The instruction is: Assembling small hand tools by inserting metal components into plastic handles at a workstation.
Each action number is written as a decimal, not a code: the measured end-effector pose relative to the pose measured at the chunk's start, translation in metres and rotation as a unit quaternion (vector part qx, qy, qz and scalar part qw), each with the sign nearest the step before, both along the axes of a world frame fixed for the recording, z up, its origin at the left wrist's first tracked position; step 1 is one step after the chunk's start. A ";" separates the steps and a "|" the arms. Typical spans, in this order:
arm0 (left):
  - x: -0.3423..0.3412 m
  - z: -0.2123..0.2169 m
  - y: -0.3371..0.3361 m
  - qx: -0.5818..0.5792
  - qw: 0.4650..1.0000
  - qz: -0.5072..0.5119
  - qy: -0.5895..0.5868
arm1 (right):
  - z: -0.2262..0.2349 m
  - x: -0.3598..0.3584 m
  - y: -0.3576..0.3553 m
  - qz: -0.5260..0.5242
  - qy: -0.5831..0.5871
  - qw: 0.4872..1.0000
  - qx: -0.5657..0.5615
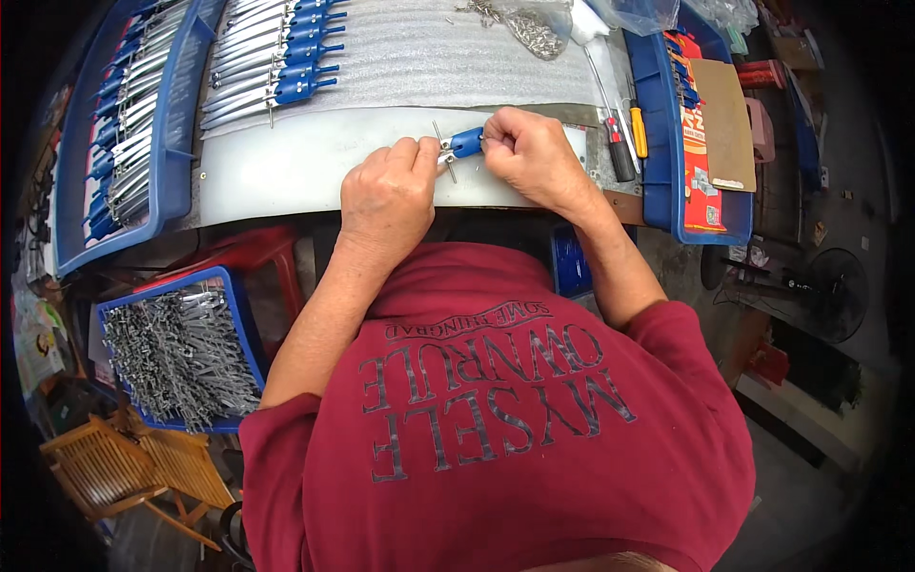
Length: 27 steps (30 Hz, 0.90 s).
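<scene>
Between my hands, over the white work board (276, 162), is a metal-and-blue assembly (466, 143). It has a blue end piece and a thin metal pin standing out across it. My left hand (389, 186) is closed around its metal part, which the fingers mostly hide. The curled fingers of my right hand (532, 157) pinch at the tip of the blue end. Whether a small part sits in that pinch cannot be made out. A row of similar assemblies (303, 84) with long silvery arms lies beyond my left hand on a pale foam sheet (410, 62).
Blue bins stand left (176, 191) and right (679, 214), the left one filled with similar assemblies. Two screwdrivers, one red and black (620, 148), one yellow (638, 133), lie near the right bin. Small metal pins (534, 33) lie far back. Another bin (233, 315) holds metal parts.
</scene>
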<state>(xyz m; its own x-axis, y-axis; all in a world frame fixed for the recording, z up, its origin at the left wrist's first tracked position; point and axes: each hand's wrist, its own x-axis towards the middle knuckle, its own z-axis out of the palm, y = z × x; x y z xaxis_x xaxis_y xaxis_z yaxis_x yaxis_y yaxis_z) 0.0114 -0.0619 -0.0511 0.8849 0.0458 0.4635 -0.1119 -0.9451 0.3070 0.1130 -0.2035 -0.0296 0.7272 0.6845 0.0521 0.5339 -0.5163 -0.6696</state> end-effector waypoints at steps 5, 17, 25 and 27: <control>0.001 -0.001 -0.001 -0.009 1.000 0.008 -0.003 | 0.006 -0.001 0.003 -0.024 0.041 0.999 -0.014; 0.000 -0.002 0.000 -0.007 1.000 -0.005 -0.004 | 0.008 0.004 0.002 -0.031 0.097 0.995 -0.016; 0.001 -0.003 0.000 -0.003 1.000 0.002 -0.008 | 0.009 0.008 0.000 -0.025 0.114 0.993 -0.029; 0.001 -0.004 0.000 -0.002 1.000 0.007 -0.007 | 0.010 0.008 0.003 -0.045 0.116 0.992 -0.025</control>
<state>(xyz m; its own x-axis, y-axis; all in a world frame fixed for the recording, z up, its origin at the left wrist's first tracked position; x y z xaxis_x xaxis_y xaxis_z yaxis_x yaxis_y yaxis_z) 0.0126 -0.0622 -0.0548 0.8773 0.0595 0.4762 -0.1040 -0.9452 0.3096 0.1208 -0.2005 -0.0193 0.7742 0.6133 -0.1564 0.3186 -0.5911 -0.7410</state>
